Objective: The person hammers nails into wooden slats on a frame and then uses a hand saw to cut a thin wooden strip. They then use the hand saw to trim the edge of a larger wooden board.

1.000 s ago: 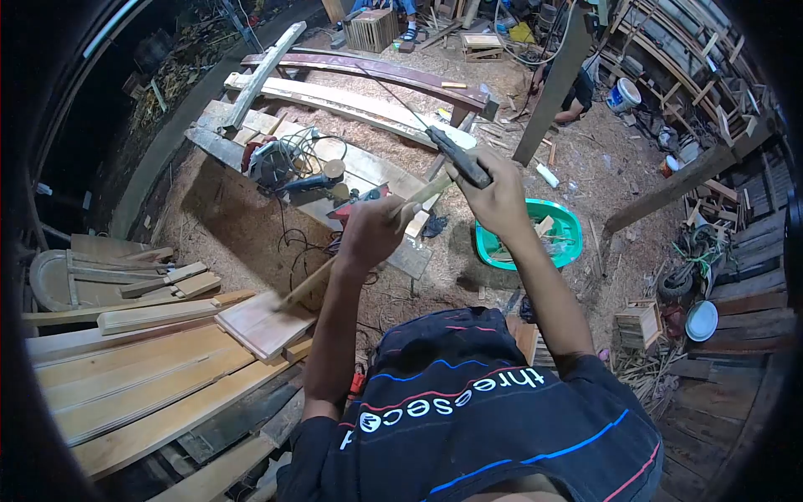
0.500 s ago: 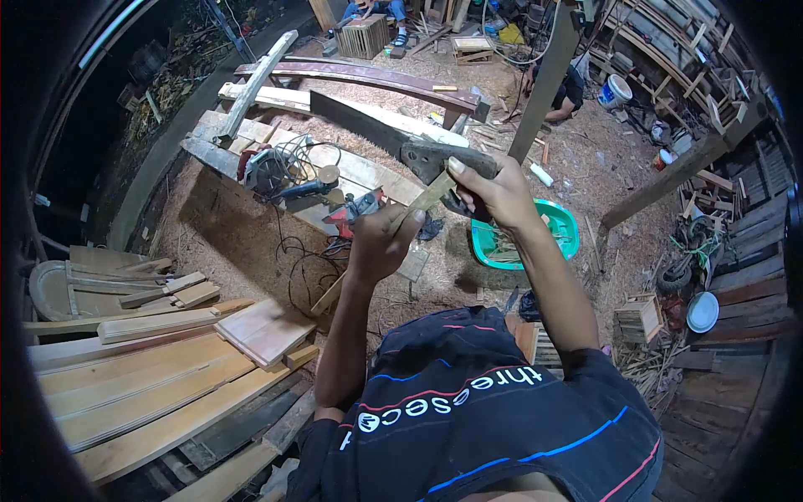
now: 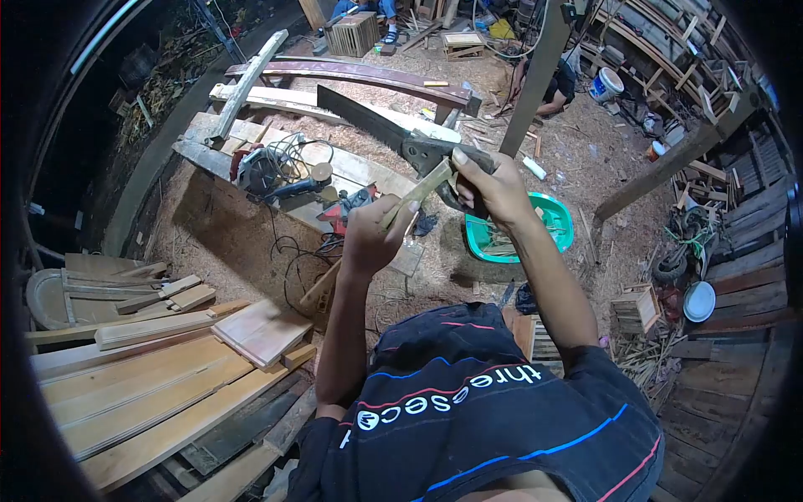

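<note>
My right hand (image 3: 495,191) is closed around the dark handle of a handsaw (image 3: 368,121). The blade points up and to the left, its tip over the white plank on the bench. A thin, flat wooden strip (image 3: 425,187) runs slantwise between my hands. My left hand (image 3: 376,233) is closed on the strip's lower part, thumb along it. The strip's upper end meets the right thumb beside the saw handle. Whether the right fingers also pinch the strip is hard to make out.
Ahead is a low plank bench (image 3: 368,171) with a circular saw (image 3: 263,171) and cords. A green basin (image 3: 560,219) holds wood scraps. Boards (image 3: 159,385) lie at lower left. A wooden post (image 3: 532,92) rises at right. Two people sit or crouch further back.
The view has shifted slightly, so the surroundings sit a little left and higher. The strip has turned slightly in my left hand. Both hands keep their hold.
</note>
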